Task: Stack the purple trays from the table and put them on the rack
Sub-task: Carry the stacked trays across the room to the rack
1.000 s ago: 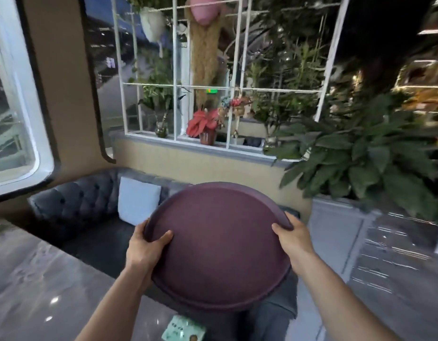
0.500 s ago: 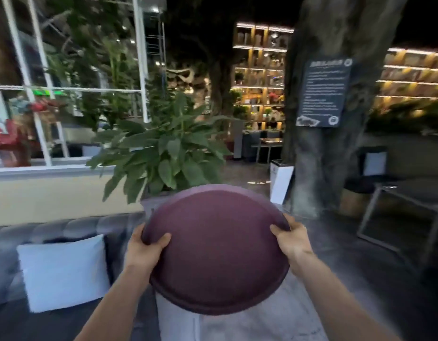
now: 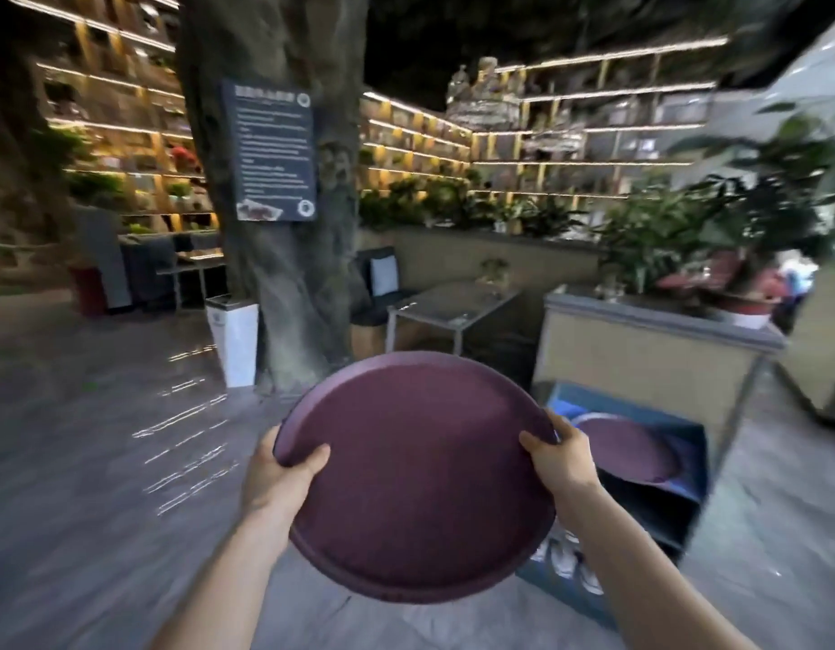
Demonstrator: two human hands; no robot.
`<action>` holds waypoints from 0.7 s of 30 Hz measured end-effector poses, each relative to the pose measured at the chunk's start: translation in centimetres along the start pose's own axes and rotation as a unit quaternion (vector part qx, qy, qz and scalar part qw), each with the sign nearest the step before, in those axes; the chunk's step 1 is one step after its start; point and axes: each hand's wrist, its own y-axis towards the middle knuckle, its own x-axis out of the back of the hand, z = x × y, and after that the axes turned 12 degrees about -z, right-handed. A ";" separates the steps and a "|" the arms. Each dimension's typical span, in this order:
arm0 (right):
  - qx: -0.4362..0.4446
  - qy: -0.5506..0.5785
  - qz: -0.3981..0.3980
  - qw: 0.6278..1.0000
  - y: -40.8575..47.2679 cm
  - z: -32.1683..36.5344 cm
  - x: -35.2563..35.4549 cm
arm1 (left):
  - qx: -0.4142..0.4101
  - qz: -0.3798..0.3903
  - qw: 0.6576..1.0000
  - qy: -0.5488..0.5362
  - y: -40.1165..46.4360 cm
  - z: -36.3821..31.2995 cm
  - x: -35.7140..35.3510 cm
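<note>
I hold a round purple tray (image 3: 417, 480) in front of me at chest height, its top face tilted toward the camera. My left hand (image 3: 277, 476) grips its left rim and my right hand (image 3: 563, 459) grips its right rim. Whether more trays lie stacked under it cannot be told. Low on the right stands a dark blue rack (image 3: 687, 499) with another purple tray (image 3: 626, 450) lying on its top shelf, just beyond my right hand.
A thick tree trunk (image 3: 284, 236) with a dark sign rises straight ahead, a white bin (image 3: 232, 342) at its foot. A beige planter box (image 3: 650, 354) with plants stands behind the rack. A small table (image 3: 448, 307) lies further back. Grey floor spreads to the left.
The view has swung right: the sofa and window are gone, the tree trunk moved left, and the blue rack with a purple tray came into view. Both hands keep their grip on the tray.
</note>
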 end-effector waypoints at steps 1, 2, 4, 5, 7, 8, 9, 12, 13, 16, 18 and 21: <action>0.000 -0.005 -0.026 1.000 1.4 -0.1 1.4 | -0.003 0.021 1.000 -0.004 0.3 -0.1 -2.5; 0.002 -0.010 -0.051 0.999 2.8 -0.4 2.6 | -0.004 0.041 0.999 -0.005 0.6 -0.4 -4.9; 0.001 -0.015 -0.092 0.996 5.4 -0.7 4.8 | -0.006 0.095 0.995 -0.006 1.5 -0.7 -9.8; -0.004 -0.015 -0.111 0.994 6.7 -0.9 5.8 | -0.006 0.119 0.993 -0.014 1.8 -1.1 -12.2; -0.015 -0.011 -0.151 0.988 8.7 -0.8 7.5 | -0.002 0.160 0.987 -0.031 2.2 -1.9 -16.8; -0.017 -0.013 -0.167 0.986 9.8 -0.7 8.3 | -0.004 0.181 0.983 -0.038 2.2 -2.3 -19.0; -0.017 -0.020 -0.184 0.983 10.6 -0.5 9.1 | -0.002 0.199 0.979 -0.046 2.1 -2.9 -20.9; -0.020 -0.027 -0.237 0.971 13.0 -0.3 11.0 | -0.009 0.251 0.966 -0.059 2.3 -4.0 -26.7; -0.029 -0.026 -0.253 0.967 13.7 -0.5 11.5 | -0.013 0.266 0.962 -0.062 2.3 -4.3 -28.5; -0.051 -0.015 -0.284 0.957 16.3 -1.3 13.3 | -0.018 0.306 0.950 -0.061 2.6 -4.5 -33.7; -0.059 -0.015 -0.304 0.951 17.8 -2.1 14.3 | -0.022 0.325 0.944 -0.059 2.5 -4.6 -36.4; -0.051 -0.024 -0.321 0.945 19.9 -2.6 15.4 | -0.025 0.345 0.936 -0.065 2.0 -4.8 -40.4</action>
